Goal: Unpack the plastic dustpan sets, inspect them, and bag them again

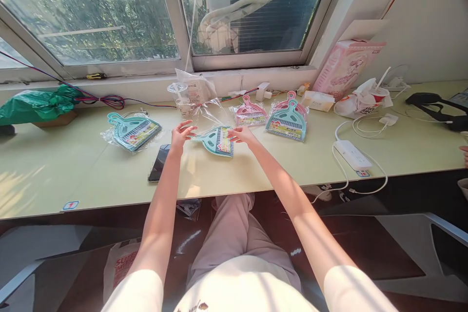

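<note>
A mint-green dustpan and brush set [215, 142] with a printed label lies on the table between my hands, its handle toward the left. My left hand [180, 136] has its fingers bent around the handle end. With fingertips closed on the label side, my right hand [243, 135] grips the opposite edge of the set. Clear plastic film [208, 113] is spread just behind it. Further left rests a stack of wrapped mint dustpan sets [137, 132]. To the right are a pink wrapped set [249, 112] and a mint one [287, 124] overlapping another pink one.
A dark phone [159, 163] lies beside my left forearm. Behind stand a lidded plastic cup [179, 91] and cables. On the right are a tissue pack [318, 101], a pink box [347, 66], a white power strip [352, 154] and a black strap-like item [437, 107].
</note>
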### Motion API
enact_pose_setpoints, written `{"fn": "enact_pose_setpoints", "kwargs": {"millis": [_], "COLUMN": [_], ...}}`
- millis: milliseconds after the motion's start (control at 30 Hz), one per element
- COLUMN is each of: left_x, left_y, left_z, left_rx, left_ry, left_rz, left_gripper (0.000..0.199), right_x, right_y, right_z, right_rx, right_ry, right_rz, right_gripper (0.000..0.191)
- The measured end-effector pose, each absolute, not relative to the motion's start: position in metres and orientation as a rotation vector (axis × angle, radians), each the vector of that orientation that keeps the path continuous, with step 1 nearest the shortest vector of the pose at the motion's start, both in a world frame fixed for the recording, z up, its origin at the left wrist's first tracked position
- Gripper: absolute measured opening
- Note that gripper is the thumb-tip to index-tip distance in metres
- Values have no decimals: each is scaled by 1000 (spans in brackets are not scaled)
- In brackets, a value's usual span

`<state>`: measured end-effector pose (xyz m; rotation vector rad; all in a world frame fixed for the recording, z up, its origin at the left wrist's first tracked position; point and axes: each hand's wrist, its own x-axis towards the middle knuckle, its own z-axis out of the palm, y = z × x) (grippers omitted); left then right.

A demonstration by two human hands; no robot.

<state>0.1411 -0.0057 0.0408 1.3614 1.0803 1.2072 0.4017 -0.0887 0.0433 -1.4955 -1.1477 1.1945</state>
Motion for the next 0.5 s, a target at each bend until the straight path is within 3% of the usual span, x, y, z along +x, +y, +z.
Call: {"fn": "enact_pose_setpoints", "kwargs": {"millis": [333, 500], "left_x": [105, 84], "left_y": [12, 35], "left_z": [35, 28], "left_rx": [1331, 1129], "left_ry": [1070, 1303], "left_rz": [1279, 1408], "left_gripper": [61, 45], "right_x": [406, 409], "right_y": [-72, -65], "right_z": [36, 12], "right_rx": [-1528, -1752], "right_ry": [-1368, -1343], "right_rz": [1120, 698], "right_gripper": [25, 20]}}
